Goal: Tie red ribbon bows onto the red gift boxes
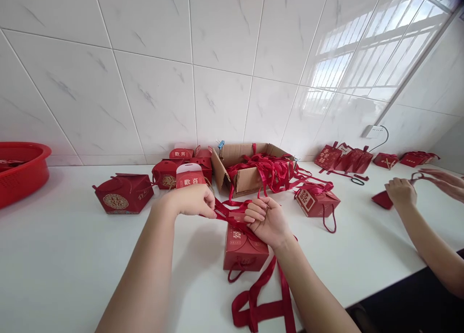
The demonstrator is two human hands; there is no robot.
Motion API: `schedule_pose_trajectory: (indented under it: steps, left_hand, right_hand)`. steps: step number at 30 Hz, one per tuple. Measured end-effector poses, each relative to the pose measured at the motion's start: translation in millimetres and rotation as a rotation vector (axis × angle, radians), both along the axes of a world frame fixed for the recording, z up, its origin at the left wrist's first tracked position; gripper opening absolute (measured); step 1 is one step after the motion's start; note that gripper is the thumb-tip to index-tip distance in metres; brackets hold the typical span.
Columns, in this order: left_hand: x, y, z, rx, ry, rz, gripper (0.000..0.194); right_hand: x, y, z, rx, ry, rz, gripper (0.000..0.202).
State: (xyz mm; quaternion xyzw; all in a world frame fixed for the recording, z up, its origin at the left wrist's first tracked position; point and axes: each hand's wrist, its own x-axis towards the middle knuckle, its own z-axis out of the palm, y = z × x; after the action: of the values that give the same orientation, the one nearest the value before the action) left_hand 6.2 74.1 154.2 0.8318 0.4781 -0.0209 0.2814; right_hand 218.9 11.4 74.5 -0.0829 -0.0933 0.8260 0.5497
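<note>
A small red gift box (pixel 235 255) with a rope handle sits on the white table before me, a red satin ribbon (pixel 225 215) running across its top. My left hand (pixel 194 201), left of the box, is closed in a pinch on the ribbon. Over the top of the box, my right hand (pixel 268 223) has its fingers curled in with the ribbon at them. Long loose ribbon tails (pixel 256 313) trail from the box toward the table's front edge. Where the ribbon crosses the box is partly covered by my right hand.
Behind the box stands an open cardboard carton (pixel 243 180) heaped with red ribbon. Red gift boxes (pixel 124 194) are at left, with a ribboned box (pixel 317 201) at right. A red plastic basin (pixel 25 173) is far left. At far right, another person's hands (pixel 401 192) handle a red item.
</note>
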Motion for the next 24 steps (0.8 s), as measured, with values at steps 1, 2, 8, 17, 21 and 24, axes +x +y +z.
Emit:
schedule_pose_trajectory:
  steps: [1, 2, 8, 17, 21, 24]
  left_hand:
    - [2, 0, -1.1, -0.002, 0.002, -0.002, 0.017]
    - [4, 0, -2.1, -0.004, 0.008, -0.004, 0.014]
    - [21, -7, -4.3, 0.020, 0.055, -0.125, 0.026]
    - [37, -11, -8.8, -0.141, 0.074, -0.188, 0.014]
    - [33, -8, -10.6, -0.165, 0.057, -0.187, 0.016]
    - [28, -6, -9.2, -0.176, 0.065, -0.155, 0.015]
  right_hand:
    - [0, 0, -0.3, 0.003, -0.002, 0.001, 0.031]
    - [1, 1, -0.6, 0.004, -0.004, 0.001, 0.031]
    - [1, 1, -1.2, 0.013, -0.018, -0.013, 0.031]
    - [2, 0, -1.9, 0.030, 0.051, -0.005, 0.032]
    - [8, -1, -4.2, 0.046, 0.094, -0.020, 0.033]
    - [14, -2, -4.2, 0.037, 0.099, -0.032, 0.032]
